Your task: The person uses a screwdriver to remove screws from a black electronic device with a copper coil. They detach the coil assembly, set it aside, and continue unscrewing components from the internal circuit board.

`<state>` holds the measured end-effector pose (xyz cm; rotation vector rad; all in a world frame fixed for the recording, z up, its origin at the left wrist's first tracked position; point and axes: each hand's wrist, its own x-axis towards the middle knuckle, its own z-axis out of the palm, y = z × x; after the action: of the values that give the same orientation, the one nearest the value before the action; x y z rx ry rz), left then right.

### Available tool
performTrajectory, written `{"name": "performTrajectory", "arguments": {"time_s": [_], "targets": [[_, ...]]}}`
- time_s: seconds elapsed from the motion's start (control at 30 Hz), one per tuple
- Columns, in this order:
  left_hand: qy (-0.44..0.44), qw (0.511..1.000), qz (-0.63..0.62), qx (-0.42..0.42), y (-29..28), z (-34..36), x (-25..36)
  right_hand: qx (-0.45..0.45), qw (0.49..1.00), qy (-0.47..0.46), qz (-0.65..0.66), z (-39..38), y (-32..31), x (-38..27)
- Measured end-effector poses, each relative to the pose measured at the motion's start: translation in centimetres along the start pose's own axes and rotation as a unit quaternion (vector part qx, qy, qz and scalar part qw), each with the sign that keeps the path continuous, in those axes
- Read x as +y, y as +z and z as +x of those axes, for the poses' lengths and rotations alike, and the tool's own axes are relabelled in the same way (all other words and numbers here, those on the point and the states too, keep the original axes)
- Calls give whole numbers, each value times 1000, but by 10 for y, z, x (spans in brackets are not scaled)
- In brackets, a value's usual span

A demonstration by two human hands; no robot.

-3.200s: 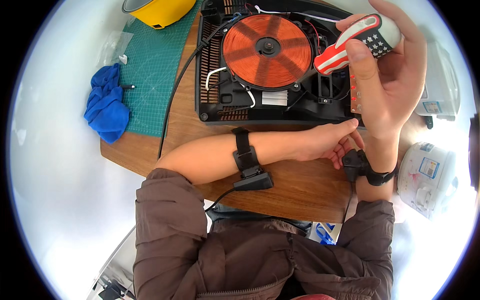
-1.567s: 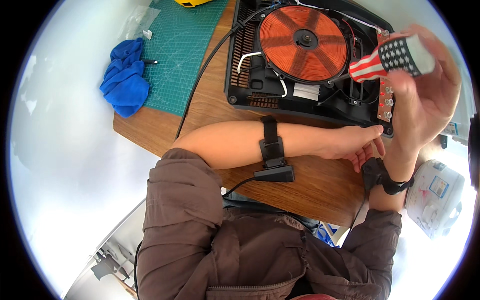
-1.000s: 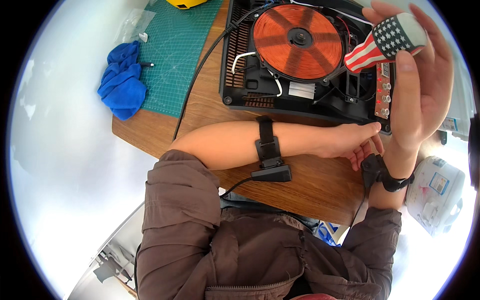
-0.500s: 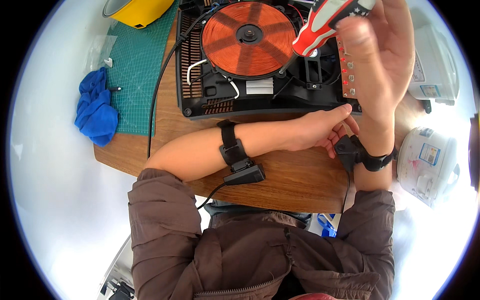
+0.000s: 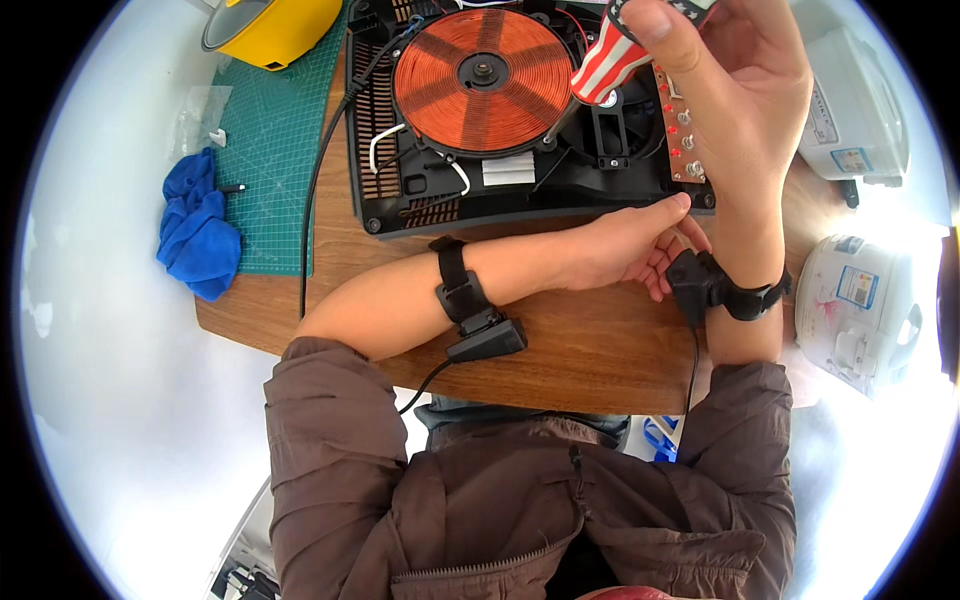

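An opened induction cooker base [image 5: 590, 200] lies on the table, its round copper coil [image 5: 430, 75] exposed. In my right hand [image 5: 755, 100] is a screwdriver [image 5: 610, 60] with a red-and-white striped handle and dark starred end. Its shaft slants down to the coil's lower right edge, where the tip meets a screw spot. My left hand [image 5: 630, 245] is at the base's near right edge, thumb along the rim and fingers curled below it. Beside the right wrist is a narrow circuit board [image 5: 683, 135] with small red lights or parts. A fan is partly hidden behind the screwdriver.
A green cutting mat [image 5: 270, 200] bears a blue cloth [image 5: 200, 235] and a yellow pot [image 5: 280, 35] at left. A black cord [image 5: 312, 190] runs down beside the base. Two white appliances [image 5: 855, 300] stand at right. Wrist-strapped black devices [image 5: 487, 335] trail cables.
My right thumb has slid up along the screwdriver handle, and the handle has turned in the hand. The left hand keeps its place at the rim. The whole view has shifted slightly.
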<state>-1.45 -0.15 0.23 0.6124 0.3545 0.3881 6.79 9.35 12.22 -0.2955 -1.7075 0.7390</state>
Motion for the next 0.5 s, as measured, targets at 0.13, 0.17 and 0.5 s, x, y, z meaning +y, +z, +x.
{"name": "performTrajectory", "arguments": {"time_s": [0.13,0.17,0.5], "targets": [[-3,1000,3,4,0,-1,1,41,999,23,27,2,20,-19],[-3,1000,2,4,0,-1,0,42,998,31,30,2,22,-22],[-2,1000,2,-14,-3,0,-1,28,999,16,9,4,24,-27]]}}
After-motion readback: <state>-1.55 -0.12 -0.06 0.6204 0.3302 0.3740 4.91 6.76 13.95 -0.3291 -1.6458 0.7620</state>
